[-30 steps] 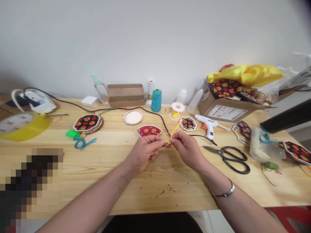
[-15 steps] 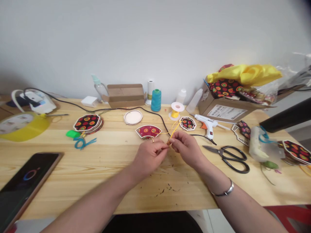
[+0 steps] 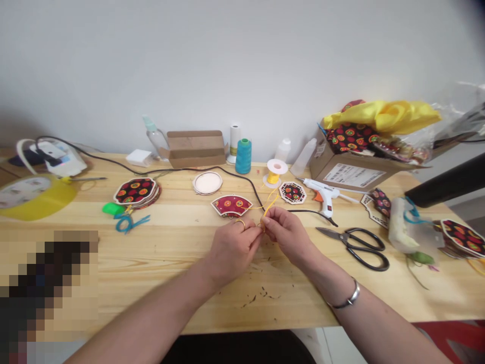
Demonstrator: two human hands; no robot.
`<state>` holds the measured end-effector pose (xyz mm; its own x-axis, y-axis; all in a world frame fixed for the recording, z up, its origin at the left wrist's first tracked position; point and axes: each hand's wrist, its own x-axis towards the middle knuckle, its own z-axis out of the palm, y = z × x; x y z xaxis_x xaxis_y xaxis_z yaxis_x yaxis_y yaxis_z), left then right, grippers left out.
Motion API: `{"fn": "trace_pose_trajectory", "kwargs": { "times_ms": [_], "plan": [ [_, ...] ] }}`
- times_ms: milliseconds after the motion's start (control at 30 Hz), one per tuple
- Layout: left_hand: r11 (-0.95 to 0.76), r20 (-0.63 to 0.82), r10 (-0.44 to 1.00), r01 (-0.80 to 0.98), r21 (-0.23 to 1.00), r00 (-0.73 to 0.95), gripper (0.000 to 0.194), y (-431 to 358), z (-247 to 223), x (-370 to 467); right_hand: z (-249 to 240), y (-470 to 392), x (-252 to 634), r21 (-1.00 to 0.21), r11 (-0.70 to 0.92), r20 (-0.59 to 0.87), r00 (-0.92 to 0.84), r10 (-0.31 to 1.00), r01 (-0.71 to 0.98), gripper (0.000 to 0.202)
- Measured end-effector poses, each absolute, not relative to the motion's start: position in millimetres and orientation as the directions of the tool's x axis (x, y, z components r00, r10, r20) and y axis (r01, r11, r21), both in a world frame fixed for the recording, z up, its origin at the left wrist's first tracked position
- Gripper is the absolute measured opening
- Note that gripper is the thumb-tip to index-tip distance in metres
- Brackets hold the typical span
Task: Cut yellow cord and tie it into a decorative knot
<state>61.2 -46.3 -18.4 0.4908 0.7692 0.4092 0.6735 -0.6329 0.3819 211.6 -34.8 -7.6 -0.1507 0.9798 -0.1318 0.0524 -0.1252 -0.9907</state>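
Observation:
My left hand [image 3: 235,246] and my right hand [image 3: 285,231] meet over the middle of the wooden table, fingertips pinched together. Between them runs a yellow cord [image 3: 271,203], which leads back toward a white spool [image 3: 277,168] wound with yellow. The right thumb and finger grip the cord; the left fingers close on it at the same spot, where detail is partly hidden. Just behind the left hand lies a fan-shaped red patterned piece [image 3: 232,205] with a pale border, a thin yellow strand crossing it. An octagonal patterned piece [image 3: 292,192] lies behind the right hand.
Black-handled scissors [image 3: 358,245] and a white glue gun [image 3: 322,194] lie to the right. A black cable [image 3: 182,170] crosses the table. At the back stand a teal thread cone [image 3: 243,156] and a filled cardboard box [image 3: 348,172]. Patterned pieces [image 3: 137,192] are stacked left.
My fingers have shifted slightly at the cord, the right hand a little down and left. A bit of yellow now shows below the right fingers. Table items stay put.

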Motion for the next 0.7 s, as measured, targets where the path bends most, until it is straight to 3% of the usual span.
{"fn": "trace_pose_trajectory", "kwargs": {
  "times_ms": [167, 267, 367, 433, 500, 567, 700],
  "plan": [
    [-0.623, 0.393, 0.782, 0.611, 0.489, 0.483, 0.022, -48, -14, 62, -5, -36, 211, -0.991, -0.129, -0.135, -0.168, 0.976, 0.044, 0.018],
    [-0.556, 0.406, 0.831, 0.578, 0.597, 0.380, 0.017, -47, -10, 62, -4, -35, 213, -0.991, -0.131, -0.132, -0.180, 0.975, 0.021, 0.018],
    [-0.394, 0.353, 0.917, 0.546, 0.740, 0.184, 0.012, -43, -5, 62, -6, -34, 216, -0.993, -0.075, -0.089, -0.171, 0.981, 0.089, 0.017],
    [-0.218, 0.193, 0.976, 0.458, 0.862, 0.102, 0.012, -41, -1, 62, -7, -34, 218, -0.982, -0.009, -0.040, -0.161, 0.986, 0.188, 0.015],
    [0.006, -0.057, 0.986, 0.301, 0.954, 0.160, 0.028, -39, 2, 62, -7, -34, 218, -0.954, 0.062, 0.019, -0.148, 0.989, 0.294, 0.013],
    [0.205, -0.243, 0.920, 0.150, 0.967, 0.306, 0.043, -39, 4, 62, -6, -36, 218, -0.920, 0.119, 0.070, -0.143, 0.987, 0.373, 0.011],
    [0.282, -0.242, 0.841, -0.011, 0.959, 0.485, 0.041, -37, 5, 63, -4, -37, 216, -0.890, 0.150, 0.090, -0.156, 0.984, 0.431, 0.011]
  ]
}}
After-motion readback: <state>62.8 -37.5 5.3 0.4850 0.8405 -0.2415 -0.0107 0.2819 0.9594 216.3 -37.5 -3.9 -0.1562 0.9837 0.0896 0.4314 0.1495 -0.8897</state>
